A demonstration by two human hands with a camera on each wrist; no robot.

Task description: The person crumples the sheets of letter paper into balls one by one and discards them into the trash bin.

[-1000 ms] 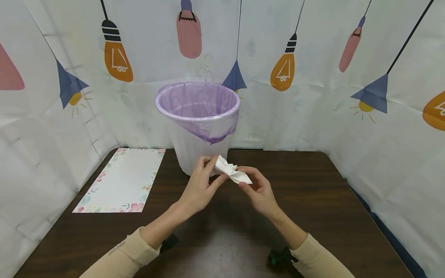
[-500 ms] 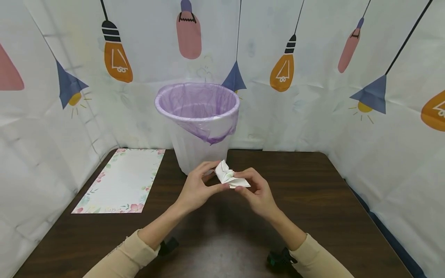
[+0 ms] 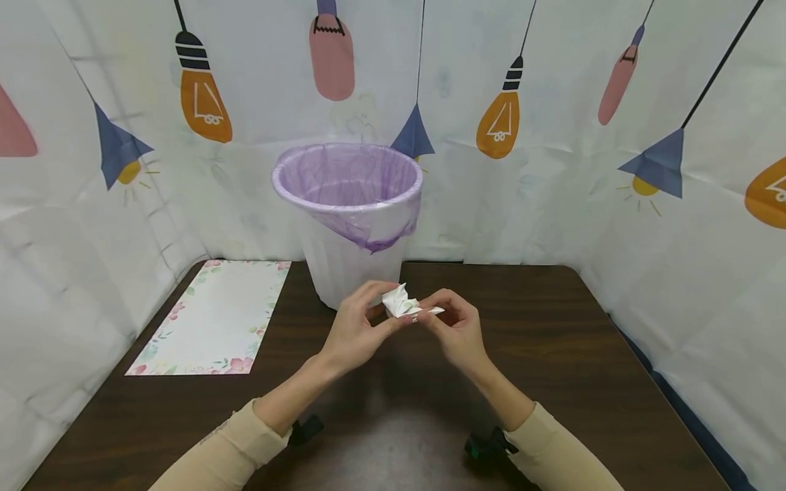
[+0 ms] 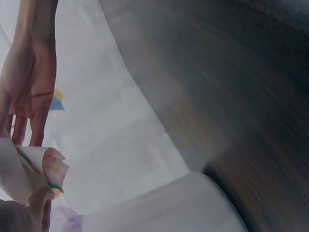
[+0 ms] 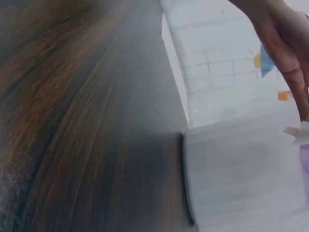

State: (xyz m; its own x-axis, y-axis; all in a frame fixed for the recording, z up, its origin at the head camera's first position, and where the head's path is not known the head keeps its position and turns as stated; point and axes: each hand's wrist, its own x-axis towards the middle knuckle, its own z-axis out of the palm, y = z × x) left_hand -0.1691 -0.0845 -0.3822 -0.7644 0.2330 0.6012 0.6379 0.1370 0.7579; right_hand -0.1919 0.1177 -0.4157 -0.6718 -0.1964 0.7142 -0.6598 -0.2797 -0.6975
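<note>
- The person stood at the near edge of a dark wooden table, both forearms in beige sleeves reaching over it.
- The left hand was raised above the table's middle, thumb and curled fingers pinching the left side of a crumpled white paper.
- The right hand faced it, fingertips pinching the right side of the same paper, where a flat corner stuck out.
- The paper was held clear of the tabletop between the two hands, just in front of the bin and well below its rim.
- In the left wrist view the paper showed rolled folds with small coloured printed marks, gripped by fingers at the lower left.
- In the right wrist view only a scrap of the paper appeared at the right edge; the grip could not be judged from there.
- A white waste bin stood at the table's far edge, about centre, lined with a purple bag folded over its rim.
- A floral-bordered sheet lay flat at the far left corner of the table, well apart from the hands.
- A white cloth backdrop printed with lamps and bulbs enclosed the far and side edges.
</note>
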